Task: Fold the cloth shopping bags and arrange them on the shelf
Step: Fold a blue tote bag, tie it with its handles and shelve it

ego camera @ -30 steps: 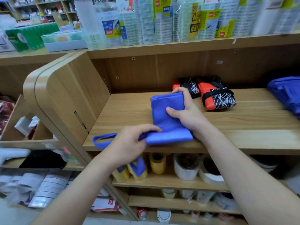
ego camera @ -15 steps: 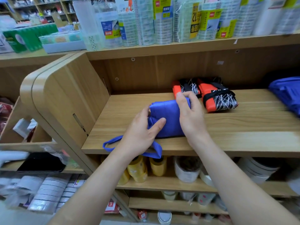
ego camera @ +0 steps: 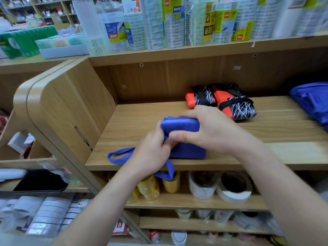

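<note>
The blue cloth shopping bag lies near the front edge of the wooden shelf, half-rolled, with the roll running left to right. The right hand clasps the roll from above. The left hand pinches the layers just beside and below that clasp. The handle loops trail leftward from the left grip, one hanging over the edge.

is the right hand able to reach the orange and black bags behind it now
Likely yes: the orange and black bags lie just past the right hand, nothing between them. But it grips the folded blue bag and would have to let go first.
</note>
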`<move>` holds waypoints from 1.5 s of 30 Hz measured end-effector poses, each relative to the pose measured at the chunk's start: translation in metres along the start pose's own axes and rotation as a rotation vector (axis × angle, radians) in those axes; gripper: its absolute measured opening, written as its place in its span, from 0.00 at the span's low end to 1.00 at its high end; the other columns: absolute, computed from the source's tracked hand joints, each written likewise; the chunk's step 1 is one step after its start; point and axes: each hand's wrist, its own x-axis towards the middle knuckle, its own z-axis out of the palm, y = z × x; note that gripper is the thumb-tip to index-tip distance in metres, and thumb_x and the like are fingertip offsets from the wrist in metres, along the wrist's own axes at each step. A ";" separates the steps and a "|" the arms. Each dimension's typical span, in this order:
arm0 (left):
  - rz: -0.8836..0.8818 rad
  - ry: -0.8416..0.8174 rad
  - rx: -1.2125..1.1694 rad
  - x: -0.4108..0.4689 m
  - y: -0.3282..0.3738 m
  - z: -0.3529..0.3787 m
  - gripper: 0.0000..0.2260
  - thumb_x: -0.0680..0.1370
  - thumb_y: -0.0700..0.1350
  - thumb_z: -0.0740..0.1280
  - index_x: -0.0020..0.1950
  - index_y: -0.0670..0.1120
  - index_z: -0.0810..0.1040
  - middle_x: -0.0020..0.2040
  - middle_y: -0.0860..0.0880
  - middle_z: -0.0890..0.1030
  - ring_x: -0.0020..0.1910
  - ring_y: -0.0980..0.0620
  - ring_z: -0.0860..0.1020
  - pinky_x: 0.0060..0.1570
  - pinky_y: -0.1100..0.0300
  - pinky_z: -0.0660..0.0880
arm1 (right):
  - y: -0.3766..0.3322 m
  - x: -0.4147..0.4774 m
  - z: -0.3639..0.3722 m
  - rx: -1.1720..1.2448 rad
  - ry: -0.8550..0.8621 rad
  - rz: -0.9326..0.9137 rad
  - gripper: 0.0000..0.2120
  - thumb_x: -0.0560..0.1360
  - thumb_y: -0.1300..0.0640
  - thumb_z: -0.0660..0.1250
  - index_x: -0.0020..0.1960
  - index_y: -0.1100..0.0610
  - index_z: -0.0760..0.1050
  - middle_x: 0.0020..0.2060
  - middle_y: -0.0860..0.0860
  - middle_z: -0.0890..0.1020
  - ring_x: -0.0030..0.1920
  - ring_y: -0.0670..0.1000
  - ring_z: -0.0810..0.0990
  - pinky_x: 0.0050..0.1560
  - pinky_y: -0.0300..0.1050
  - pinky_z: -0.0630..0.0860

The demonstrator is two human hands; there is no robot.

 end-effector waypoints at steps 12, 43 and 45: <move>-0.034 -0.220 -0.041 -0.011 -0.009 -0.072 0.13 0.76 0.37 0.71 0.54 0.55 0.82 0.46 0.55 0.85 0.46 0.59 0.82 0.48 0.67 0.76 | 0.011 -0.011 -0.028 -0.297 -0.187 -0.180 0.16 0.75 0.41 0.68 0.40 0.48 0.65 0.34 0.42 0.74 0.36 0.42 0.70 0.34 0.41 0.64; 0.528 -0.252 0.455 -0.020 -0.015 -0.066 0.14 0.69 0.52 0.77 0.34 0.46 0.76 0.38 0.54 0.78 0.50 0.52 0.77 0.50 0.50 0.76 | 0.069 -0.017 -0.066 0.026 -0.236 0.044 0.12 0.72 0.54 0.74 0.40 0.48 0.70 0.36 0.45 0.76 0.37 0.45 0.74 0.40 0.47 0.71; 0.466 -0.199 0.158 -0.026 -0.009 -0.068 0.12 0.68 0.51 0.76 0.34 0.45 0.78 0.41 0.54 0.80 0.52 0.51 0.79 0.51 0.50 0.76 | 0.074 -0.016 -0.066 0.102 -0.230 0.038 0.09 0.73 0.54 0.74 0.43 0.48 0.73 0.37 0.45 0.77 0.38 0.45 0.75 0.42 0.48 0.72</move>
